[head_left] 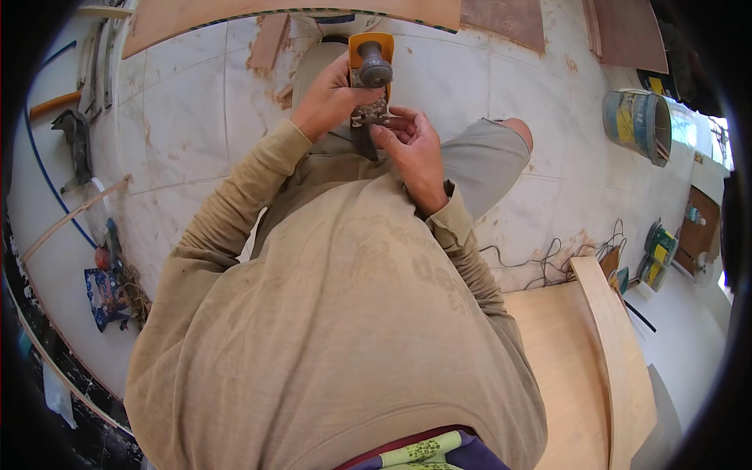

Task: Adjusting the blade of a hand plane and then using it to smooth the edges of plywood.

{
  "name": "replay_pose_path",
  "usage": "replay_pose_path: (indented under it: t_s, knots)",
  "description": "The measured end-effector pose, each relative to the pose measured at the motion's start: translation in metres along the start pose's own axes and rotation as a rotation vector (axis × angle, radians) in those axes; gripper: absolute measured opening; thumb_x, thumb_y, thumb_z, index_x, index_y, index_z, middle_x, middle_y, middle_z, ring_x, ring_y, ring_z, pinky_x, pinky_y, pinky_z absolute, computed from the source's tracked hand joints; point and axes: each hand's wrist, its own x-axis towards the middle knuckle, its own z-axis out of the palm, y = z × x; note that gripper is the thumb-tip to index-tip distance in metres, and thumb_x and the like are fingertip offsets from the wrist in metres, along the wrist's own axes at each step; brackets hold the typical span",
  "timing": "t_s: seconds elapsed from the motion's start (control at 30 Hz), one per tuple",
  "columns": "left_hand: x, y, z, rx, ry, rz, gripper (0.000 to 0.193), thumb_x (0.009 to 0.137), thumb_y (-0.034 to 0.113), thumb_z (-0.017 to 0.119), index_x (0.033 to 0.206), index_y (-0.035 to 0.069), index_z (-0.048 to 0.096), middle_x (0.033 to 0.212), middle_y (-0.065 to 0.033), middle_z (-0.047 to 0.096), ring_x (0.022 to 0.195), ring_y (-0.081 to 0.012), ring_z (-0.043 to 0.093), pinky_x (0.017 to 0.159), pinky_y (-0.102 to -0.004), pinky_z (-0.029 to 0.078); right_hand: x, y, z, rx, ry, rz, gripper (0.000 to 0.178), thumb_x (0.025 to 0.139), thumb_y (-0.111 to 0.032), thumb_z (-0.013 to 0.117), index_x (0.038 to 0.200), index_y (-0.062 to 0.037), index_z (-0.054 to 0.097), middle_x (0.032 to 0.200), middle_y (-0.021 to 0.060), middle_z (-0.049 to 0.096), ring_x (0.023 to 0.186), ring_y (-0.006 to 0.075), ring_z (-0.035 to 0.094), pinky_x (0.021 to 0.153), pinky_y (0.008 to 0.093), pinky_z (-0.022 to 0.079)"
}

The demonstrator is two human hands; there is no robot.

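Note:
A hand plane (376, 72) with a yellow body and a dark round knob is held up over my lap, knob end away from me. My left hand (325, 100) grips it from the left side, thumb laid across its middle. At the plane's near end, my right hand (415, 149) has thumb and fingers pinched together against a small dark part. That part is too small to make out clearly. Wood dust covers the plane's dull middle section.
A curved wooden panel (298, 14) spans the far side. To the right stand a blue bucket (627, 117) and tangled cords (548, 258). Wooden boards (548, 337) lie at lower right. At left are a handsaw with an orange handle (55, 105) and a blue packet (106, 298).

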Motion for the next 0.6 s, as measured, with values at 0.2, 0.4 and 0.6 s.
replay_pose_path:
  t_s: [0.2,0.4,0.6]
  knots:
    - [0.005,-0.007,-0.004,-0.04,-0.045,-0.014,0.041,0.093,0.004,0.069,0.131,0.007,0.056,0.122,-0.0065,0.071,0.113,-0.0146,0.064,0.099,-0.0315,0.051,0.009,0.009,-0.003,-0.028,-0.029,0.119,0.036,0.091,-0.015,0.076,0.115,0.007,0.061,0.1,0.0102,0.072,0.083,0.0126,0.066,0.075,0.0278,0.054]
    - [0.009,-0.011,-0.006,-0.036,-0.056,0.005,0.04,0.092,0.006,0.071,0.13,0.007,0.057,0.121,-0.0065,0.071,0.113,-0.0138,0.065,0.098,-0.0317,0.052,0.004,0.01,0.001,-0.046,0.051,0.048,0.031,0.093,-0.013,0.073,0.114,0.0072,0.061,0.096,0.01,0.072,0.082,0.0132,0.066,0.073,0.0268,0.054]
    - [0.009,-0.009,-0.006,-0.032,-0.07,0.01,0.038,0.092,0.007,0.072,0.128,0.007,0.058,0.121,-0.006,0.071,0.113,-0.0139,0.065,0.097,-0.0317,0.052,0.004,0.012,-0.002,0.033,0.034,0.07,0.031,0.096,-0.015,0.071,0.115,0.0076,0.061,0.096,0.0106,0.072,0.08,0.0129,0.066,0.072,0.0263,0.055]
